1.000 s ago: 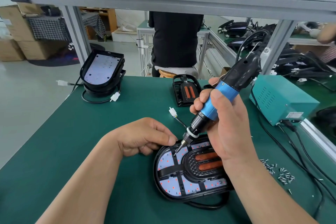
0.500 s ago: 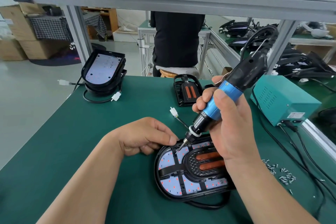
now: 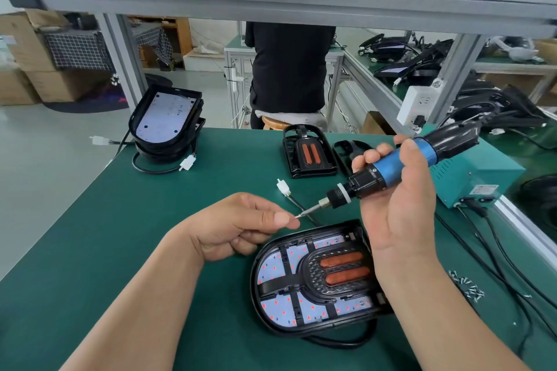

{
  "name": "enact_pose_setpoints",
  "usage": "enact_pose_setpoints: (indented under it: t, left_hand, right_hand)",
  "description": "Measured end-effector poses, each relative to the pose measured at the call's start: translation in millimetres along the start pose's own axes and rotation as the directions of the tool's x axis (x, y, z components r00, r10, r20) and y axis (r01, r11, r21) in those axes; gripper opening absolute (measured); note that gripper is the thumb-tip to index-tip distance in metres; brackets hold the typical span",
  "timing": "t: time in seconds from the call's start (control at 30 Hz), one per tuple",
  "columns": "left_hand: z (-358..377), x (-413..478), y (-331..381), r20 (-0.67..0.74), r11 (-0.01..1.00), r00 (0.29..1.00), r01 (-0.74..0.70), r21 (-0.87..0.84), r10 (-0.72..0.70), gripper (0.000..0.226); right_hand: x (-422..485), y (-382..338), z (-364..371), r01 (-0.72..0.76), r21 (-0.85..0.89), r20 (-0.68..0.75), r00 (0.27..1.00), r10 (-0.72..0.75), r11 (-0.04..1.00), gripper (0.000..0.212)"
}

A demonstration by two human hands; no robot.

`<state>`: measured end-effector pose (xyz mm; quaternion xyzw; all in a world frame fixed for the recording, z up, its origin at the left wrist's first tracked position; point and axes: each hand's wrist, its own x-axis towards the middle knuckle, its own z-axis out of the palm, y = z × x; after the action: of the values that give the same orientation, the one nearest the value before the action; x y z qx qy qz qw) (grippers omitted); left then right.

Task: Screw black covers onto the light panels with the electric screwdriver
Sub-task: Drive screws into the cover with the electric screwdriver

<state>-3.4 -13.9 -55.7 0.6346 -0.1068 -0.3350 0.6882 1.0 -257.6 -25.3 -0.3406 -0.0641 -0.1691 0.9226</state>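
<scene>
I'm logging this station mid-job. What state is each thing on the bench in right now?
Electric screwdriver: gripped in right hand, tilted, clear of the panel.
Left hand: fingertips pinched at the bit tip; screw too small to tell.
Light panel: flat, black cover seated on it.
Spare cover: lying loose.
Panel stack: uncovered.
Screws: scattered loose.

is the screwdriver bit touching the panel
No, the right hand holds the screwdriver with its bit in the air, at the fingertips of the left hand, clear of the panel.
</scene>
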Motion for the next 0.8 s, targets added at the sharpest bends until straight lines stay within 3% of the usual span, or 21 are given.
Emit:
enact_pose_setpoints:
  t: [0.33,0.47,0.8]
  left_hand:
    - [11,6,2,-0.058,1.000,0.998,0.009,0.028,-0.007,0.013]
    - [12,6,2,-0.069,0.999,0.998,0.016,0.050,-0.012,0.019]
    - [18,8,0,-0.103,0.999,0.994,-0.033,0.040,0.037,0.008]
  right_hand:
    - [-2,2,3,0.012,-0.027,0.033,0.999,-0.011,1.000,0.018]
    - [-3,2,5,0.008,-0.041,0.034,0.999,-0.006,0.999,0.018]
    - [-5,5,7,-0.018,-0.039,0.068,0.998,0.020,0.999,0.019]
